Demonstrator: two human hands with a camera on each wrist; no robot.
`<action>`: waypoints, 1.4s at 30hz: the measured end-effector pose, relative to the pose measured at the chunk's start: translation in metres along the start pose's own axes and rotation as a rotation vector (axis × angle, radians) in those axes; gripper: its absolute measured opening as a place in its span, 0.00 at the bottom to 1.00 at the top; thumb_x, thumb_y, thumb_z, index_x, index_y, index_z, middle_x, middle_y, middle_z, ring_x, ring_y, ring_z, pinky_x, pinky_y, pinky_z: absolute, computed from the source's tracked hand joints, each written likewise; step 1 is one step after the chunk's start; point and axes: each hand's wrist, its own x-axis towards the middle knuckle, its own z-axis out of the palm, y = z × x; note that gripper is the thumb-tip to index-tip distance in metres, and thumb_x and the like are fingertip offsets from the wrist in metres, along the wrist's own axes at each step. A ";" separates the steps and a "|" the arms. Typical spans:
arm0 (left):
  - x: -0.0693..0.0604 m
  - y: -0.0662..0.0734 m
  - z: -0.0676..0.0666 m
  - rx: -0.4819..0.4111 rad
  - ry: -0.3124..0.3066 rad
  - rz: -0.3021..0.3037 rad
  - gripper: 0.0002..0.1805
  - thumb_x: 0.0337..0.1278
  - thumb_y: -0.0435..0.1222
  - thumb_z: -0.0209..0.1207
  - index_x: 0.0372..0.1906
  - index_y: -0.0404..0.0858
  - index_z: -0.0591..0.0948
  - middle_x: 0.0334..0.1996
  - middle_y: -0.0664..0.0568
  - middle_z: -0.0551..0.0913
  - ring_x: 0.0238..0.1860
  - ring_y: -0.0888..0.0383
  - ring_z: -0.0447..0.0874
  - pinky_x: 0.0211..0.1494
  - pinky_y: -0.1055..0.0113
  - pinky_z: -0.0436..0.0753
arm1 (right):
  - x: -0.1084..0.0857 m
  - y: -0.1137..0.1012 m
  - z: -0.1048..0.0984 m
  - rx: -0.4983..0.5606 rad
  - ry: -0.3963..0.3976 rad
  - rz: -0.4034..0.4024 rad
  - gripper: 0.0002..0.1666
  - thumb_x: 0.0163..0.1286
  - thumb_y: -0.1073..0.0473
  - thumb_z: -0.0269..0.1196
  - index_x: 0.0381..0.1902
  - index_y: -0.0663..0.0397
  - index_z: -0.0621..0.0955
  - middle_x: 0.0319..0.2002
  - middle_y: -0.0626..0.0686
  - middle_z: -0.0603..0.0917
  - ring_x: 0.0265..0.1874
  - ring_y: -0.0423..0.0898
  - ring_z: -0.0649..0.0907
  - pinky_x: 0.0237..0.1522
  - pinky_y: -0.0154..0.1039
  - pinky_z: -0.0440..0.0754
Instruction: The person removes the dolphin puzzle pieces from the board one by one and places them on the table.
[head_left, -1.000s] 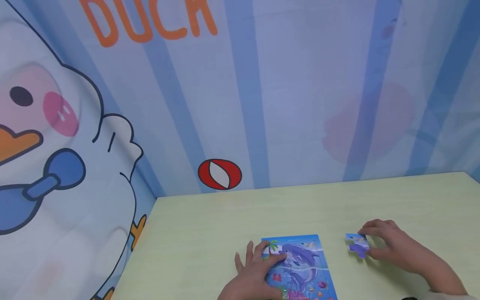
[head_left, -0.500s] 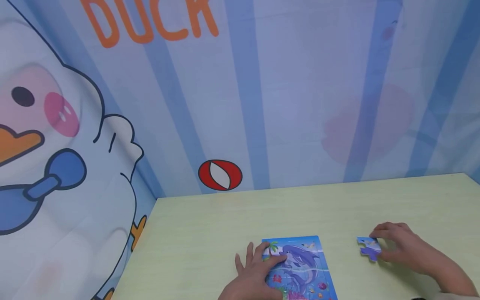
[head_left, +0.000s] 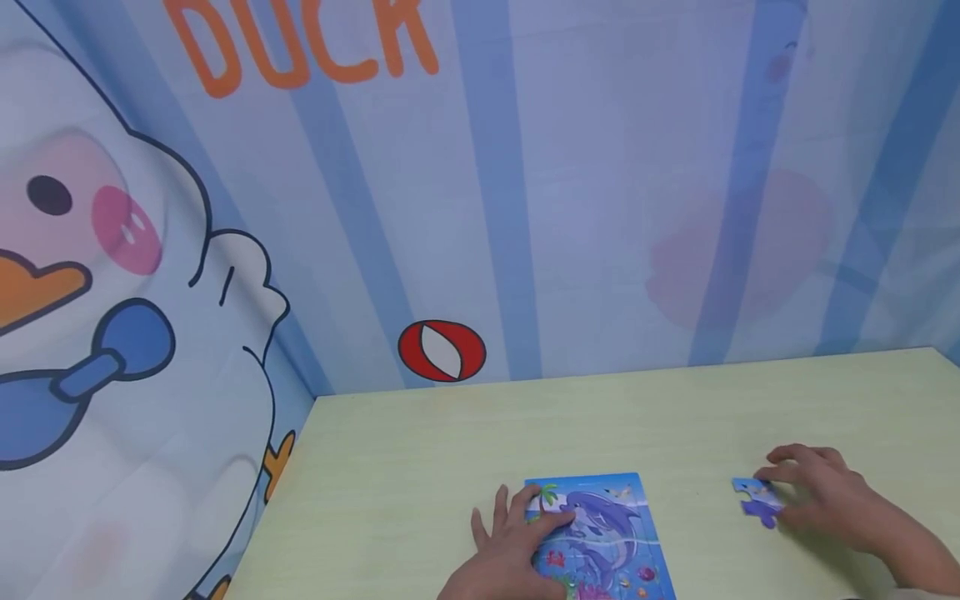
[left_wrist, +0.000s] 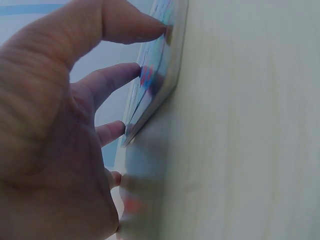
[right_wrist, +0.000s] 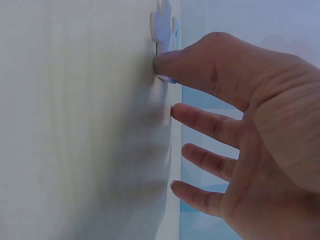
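The dolphin puzzle lies on the table, and the left hand reaches over the puzzle's left side, fingers spread, some tips touching its face. Right of the puzzle and apart from it, the right hand pinches a loose piece with thumb and finger, its other fingers apart.
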 end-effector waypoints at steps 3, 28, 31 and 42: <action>0.000 0.000 0.000 0.006 0.001 0.000 0.43 0.39 0.47 0.71 0.70 0.63 0.74 0.77 0.48 0.52 0.78 0.33 0.32 0.66 0.23 0.31 | -0.001 0.002 0.000 0.014 0.004 0.006 0.27 0.52 0.64 0.75 0.52 0.64 0.85 0.57 0.69 0.75 0.54 0.75 0.66 0.43 0.71 0.71; 0.002 -0.001 -0.002 0.034 -0.003 0.007 0.43 0.41 0.51 0.72 0.71 0.61 0.73 0.77 0.48 0.53 0.78 0.32 0.35 0.66 0.23 0.35 | 0.000 -0.013 -0.011 0.078 0.122 -0.053 0.23 0.60 0.68 0.71 0.54 0.67 0.83 0.56 0.74 0.75 0.52 0.73 0.69 0.45 0.69 0.72; 0.002 -0.001 -0.001 0.033 -0.002 0.011 0.44 0.41 0.52 0.72 0.71 0.61 0.72 0.77 0.49 0.53 0.78 0.32 0.35 0.66 0.22 0.35 | 0.002 -0.018 -0.012 0.091 0.135 -0.066 0.20 0.61 0.68 0.70 0.53 0.66 0.83 0.56 0.72 0.75 0.53 0.72 0.69 0.45 0.69 0.71; 0.002 -0.003 -0.003 0.052 0.005 0.003 0.47 0.46 0.53 0.74 0.75 0.56 0.68 0.77 0.50 0.52 0.78 0.33 0.36 0.67 0.23 0.37 | 0.010 -0.037 -0.009 0.144 0.119 -0.056 0.18 0.66 0.64 0.69 0.52 0.65 0.83 0.57 0.70 0.77 0.56 0.71 0.70 0.49 0.71 0.71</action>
